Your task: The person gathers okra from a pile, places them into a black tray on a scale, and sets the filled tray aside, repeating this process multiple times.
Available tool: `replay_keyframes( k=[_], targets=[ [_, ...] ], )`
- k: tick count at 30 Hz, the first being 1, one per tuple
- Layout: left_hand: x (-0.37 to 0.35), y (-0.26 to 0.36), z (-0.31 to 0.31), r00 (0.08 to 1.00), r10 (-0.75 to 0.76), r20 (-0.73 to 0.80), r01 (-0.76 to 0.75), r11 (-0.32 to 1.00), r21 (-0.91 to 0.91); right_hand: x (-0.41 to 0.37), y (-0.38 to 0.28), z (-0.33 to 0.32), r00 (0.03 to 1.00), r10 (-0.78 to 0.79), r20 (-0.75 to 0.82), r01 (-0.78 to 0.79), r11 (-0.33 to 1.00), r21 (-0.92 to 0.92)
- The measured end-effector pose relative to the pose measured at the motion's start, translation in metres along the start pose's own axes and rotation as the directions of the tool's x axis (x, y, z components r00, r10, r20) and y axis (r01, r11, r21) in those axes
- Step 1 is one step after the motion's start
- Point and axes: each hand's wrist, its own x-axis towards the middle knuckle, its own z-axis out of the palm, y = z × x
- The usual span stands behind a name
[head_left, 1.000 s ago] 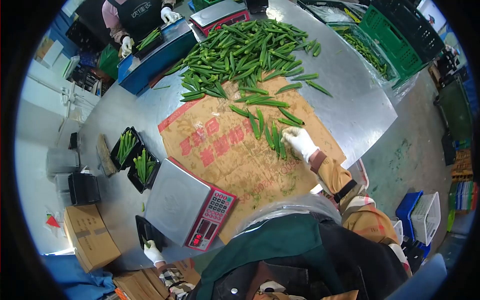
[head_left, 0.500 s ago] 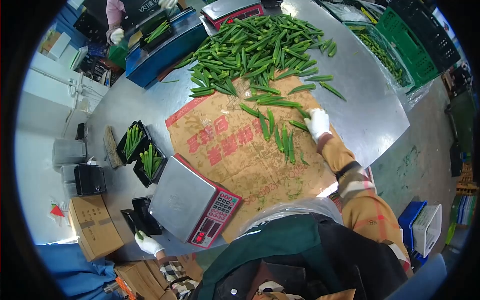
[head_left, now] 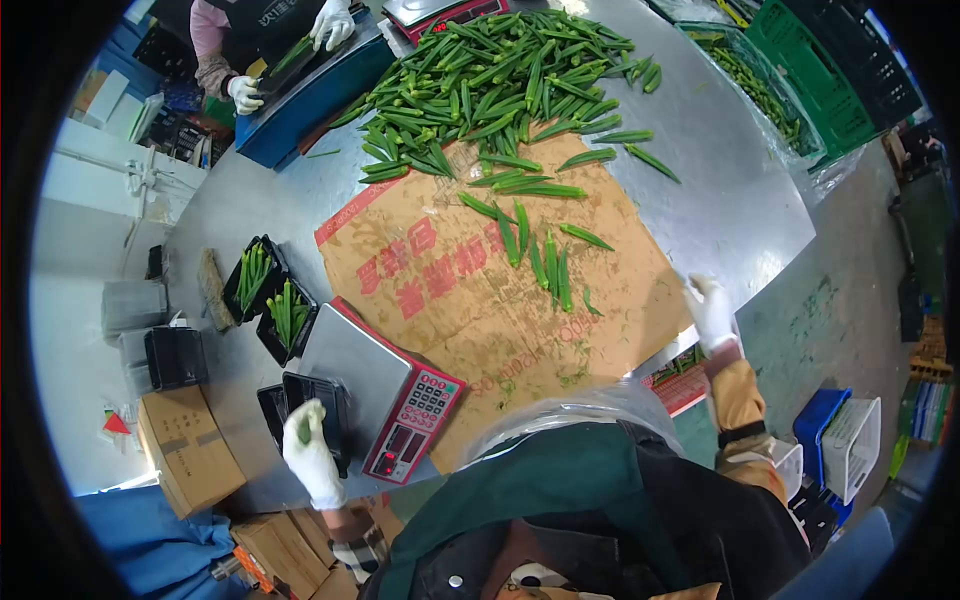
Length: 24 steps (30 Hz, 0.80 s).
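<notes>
At the lower left, my left hand, in a white glove, closes on the near edge of a black plastic tray. A small green piece shows between its fingers, perhaps an okra pod. The tray overlaps the left side of the scale; a second black tray lies partly beneath it. My right hand, also gloved, is over the table's right edge beside the cardboard sheet. Its fingers are curled, and their contents cannot be made out. Several loose okra pods lie on the cardboard.
A large okra heap covers the far table. Two black trays of okra stand left of the scale. Across the table, a co-worker's gloved hands handle a tray. A green crate stands far right, a cardboard box lower left.
My left hand has moved right and up, bringing a black tray over the scale's edge. My right hand has drawn away from the okra, right and toward me. The co-worker's hands have come lower.
</notes>
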Motion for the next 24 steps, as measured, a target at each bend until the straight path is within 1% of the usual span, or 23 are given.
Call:
replay_keyframes(
  k=[1, 2, 3, 4, 5, 7, 9, 11, 12, 13, 14, 15, 16, 17, 18, 19, 21, 22, 23, 24],
  targets=[
    [0.008, 0.026, 0.015, 0.999, -0.032, 0.021, 0.033, 0.999, -0.038, 0.014, -0.025, 0.014, 0.998, -0.051, 0.036, 0.050, 0.998, 0.041],
    [0.016, 0.045, 0.035, 0.996, -0.055, 0.076, 0.063, 0.993, -0.104, 0.024, -0.054, 0.026, 0.992, -0.116, 0.045, 0.116, 0.993, -0.001],
    [0.024, 0.065, 0.056, 0.988, -0.074, 0.133, 0.096, 0.981, -0.167, 0.039, -0.066, 0.050, 0.974, -0.225, 0.028, 0.225, 0.974, -0.009],
    [0.030, 0.084, 0.085, 0.984, -0.058, 0.170, 0.095, 0.971, -0.219, 0.048, -0.093, 0.063, 0.959, -0.281, -0.021, 0.282, 0.959, 0.032],
    [0.038, 0.097, 0.117, 0.977, -0.043, 0.207, 0.099, 0.957, -0.271, 0.058, -0.103, 0.084, 0.943, -0.331, -0.038, 0.331, 0.944, 0.004],
    [0.059, 0.090, 0.186, 0.906, -0.011, 0.423, 0.199, 0.893, -0.403, 0.077, -0.124, 0.115, 0.950, -0.307, 0.059, 0.311, 0.945, -0.101],
    [0.072, 0.084, 0.258, 0.843, 0.095, 0.530, 0.192, 0.866, -0.461, 0.092, -0.129, 0.135, 0.947, -0.228, 0.227, 0.279, 0.933, -0.227],
    [0.076, 0.084, 0.313, 0.775, 0.011, 0.631, 0.275, 0.895, -0.353, 0.095, -0.129, 0.136, 0.961, -0.159, 0.227, 0.196, 0.968, -0.154],
    [0.075, 0.083, 0.337, 0.777, -0.003, 0.629, 0.225, 0.935, -0.273, 0.096, -0.130, 0.136, 0.966, -0.121, 0.230, 0.152, 0.981, -0.120],
    [0.075, 0.079, 0.358, 0.779, -0.019, 0.627, 0.177, 0.965, -0.192, 0.092, -0.136, 0.127, 0.955, -0.068, 0.288, 0.090, 0.994, -0.064],
    [0.076, 0.066, 0.378, 0.798, 0.008, 0.603, 0.017, 0.999, -0.037, 0.085, -0.147, 0.111, 0.938, -0.018, 0.346, 0.024, 1.000, -0.013],
    [0.070, 0.066, 0.388, 0.837, 0.067, 0.542, -0.128, 0.989, 0.075, 0.075, -0.154, 0.105, 0.914, 0.029, 0.406, -0.046, 0.998, 0.033],
    [0.061, 0.067, 0.397, 0.862, 0.139, 0.488, -0.262, 0.945, 0.194, 0.062, -0.155, 0.108, 0.895, 0.028, 0.445, -0.046, 0.999, 0.030],
    [0.053, 0.067, 0.405, 0.870, 0.220, 0.440, -0.379, 0.870, 0.316, 0.049, -0.157, 0.112, 0.875, 0.025, 0.484, -0.044, 0.999, 0.028],
    [0.046, 0.093, 0.396, 0.857, 0.121, 0.500, -0.356, 0.842, 0.406, 0.037, -0.159, 0.120, 0.857, 0.018, 0.514, -0.005, 1.000, -0.027],
    [0.046, 0.090, 0.399, 0.854, 0.142, 0.501, -0.372, 0.839, 0.396, 0.025, -0.162, 0.125, 0.872, 0.025, 0.489, -0.008, 0.999, -0.038],
    [0.051, 0.077, 0.401, 0.848, 0.183, 0.497, -0.403, 0.831, 0.383, 0.019, -0.157, 0.135, 0.906, -0.034, 0.421, 0.022, 0.999, 0.034],
    [0.058, 0.069, 0.399, 0.872, 0.181, 0.455, -0.320, 0.914, 0.249, 0.023, -0.154, 0.133, 0.875, 0.001, 0.483, -0.026, 0.999, 0.045],
    [0.066, 0.061, 0.396, 0.890, 0.071, 0.450, -0.176, 0.965, 0.196, 0.030, -0.149, 0.128, 0.841, 0.036, 0.540, -0.077, 0.996, 0.054],
    [0.073, 0.063, 0.388, 0.873, -0.012, 0.488, 0.011, 1.000, 0.005, 0.036, -0.142, 0.120, 0.838, 0.018, 0.546, -0.158, 0.965, 0.211]
  ],
)
